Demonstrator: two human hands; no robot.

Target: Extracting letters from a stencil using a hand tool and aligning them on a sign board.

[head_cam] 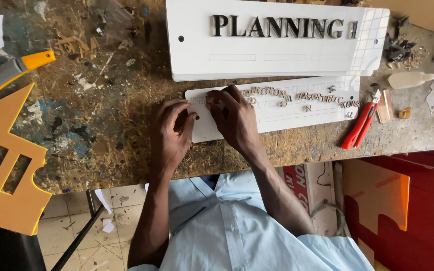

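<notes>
The workbench (101, 125) is old and rough, covered with paint stains, wood chips and small scraps. Near its front edge lies a long white sign board (287, 113), and a bigger stack of white boards (277, 55) with dark finished letters lies just behind it. Both hands work at the left end of the front board. The left hand (172, 133) is bent, its fingertips pressing on the board's corner to hold it steady. The right hand (234, 118) has its fingers curled together over the first row; they seem to pinch or press a small letter, but the letter itself is hidden. More small brown letters (277, 93) lie loose and crooked along the board. It looks like the step of seating letters one by one; this needs careful aligning and light pressure. Red pliers (360, 125) rest at the board's right end, and a yellow cutter (13, 70) lies far left.
</notes>
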